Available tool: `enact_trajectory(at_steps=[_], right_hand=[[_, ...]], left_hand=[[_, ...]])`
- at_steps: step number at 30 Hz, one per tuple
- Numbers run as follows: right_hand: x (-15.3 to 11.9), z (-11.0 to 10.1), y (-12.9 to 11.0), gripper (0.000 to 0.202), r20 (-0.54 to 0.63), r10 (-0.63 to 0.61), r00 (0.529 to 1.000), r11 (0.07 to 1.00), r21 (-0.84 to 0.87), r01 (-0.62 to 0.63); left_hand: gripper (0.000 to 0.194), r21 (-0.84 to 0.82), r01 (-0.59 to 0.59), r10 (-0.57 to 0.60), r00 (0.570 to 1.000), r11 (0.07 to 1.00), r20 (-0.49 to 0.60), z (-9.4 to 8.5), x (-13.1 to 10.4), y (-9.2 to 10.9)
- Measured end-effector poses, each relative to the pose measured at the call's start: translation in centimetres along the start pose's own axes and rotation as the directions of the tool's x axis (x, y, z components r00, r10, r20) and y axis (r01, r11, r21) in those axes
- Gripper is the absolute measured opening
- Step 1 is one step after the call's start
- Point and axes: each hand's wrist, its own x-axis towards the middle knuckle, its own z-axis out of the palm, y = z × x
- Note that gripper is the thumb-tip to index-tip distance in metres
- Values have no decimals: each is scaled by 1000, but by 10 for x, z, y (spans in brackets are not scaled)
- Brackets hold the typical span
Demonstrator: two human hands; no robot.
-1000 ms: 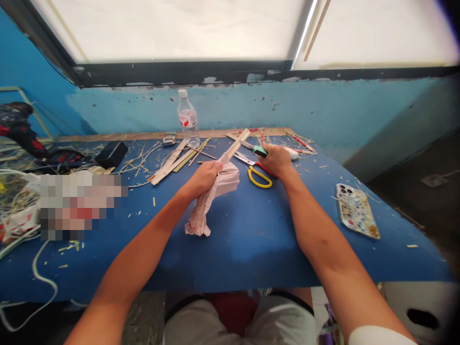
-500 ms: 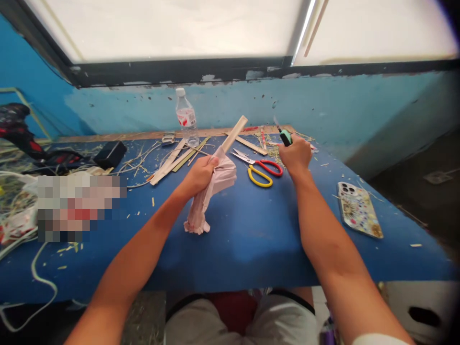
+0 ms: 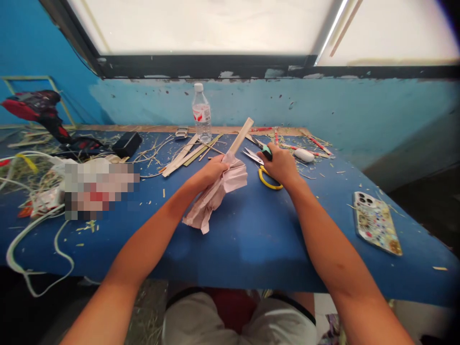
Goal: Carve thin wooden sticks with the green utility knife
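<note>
My left hand (image 3: 212,173) is closed around a flat pale wooden strip (image 3: 241,134) and the crumpled pinkish sheet (image 3: 235,176) about its lower part; whether the sheet is paper or cloth I cannot tell. The strip's bare end slants up and to the right. In my closed right hand (image 3: 283,165) is a craft knife (image 3: 266,152) with a green and black handle, its blade pointing up and left, right of the strip and apart from it. Scissors (image 3: 270,181) lie partly under that hand, blades showing and the red handle loop covered.
A plastic bottle (image 3: 202,115) stands at the back beside loose wooden strips (image 3: 181,155). Left are a cordless drill (image 3: 50,112), a black block (image 3: 126,143), white cables (image 3: 21,251) and a blurred patch. A white oval object (image 3: 304,155) and a phone (image 3: 377,223) lie right.
My right hand has come left with the knife, nearer the strip, over the scissors' red loop. The white oval object now shows. The whole view has shifted, so most things appear further right.
</note>
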Motion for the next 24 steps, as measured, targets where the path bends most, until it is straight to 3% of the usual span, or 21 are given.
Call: enact_trajectory(at_steps=[3,7,12,18,24], right_hand=[[-2,0,-7,48,38,-50,998,999,19,49],[-4,2,-12,38,76,-118,990,992,47,114],[-2,8,-8,30,76,-134,988,989,79,128],[-2,10,-7,28,57,-141,988,985,105,134],[-4,6,-11,29,60,-110,992,991,83,105]], left_hand=[[24,83,-26,26,1000,996,6,1,2,2],[32,226,-134,145,989,965,-34,3,4,1],[29,240,-162,176,984,957,-40,5,4,-1],[44,286,-160,185,981,945,-62,6,2,2],[28,276,-179,215,971,944,-105,6,3,1]])
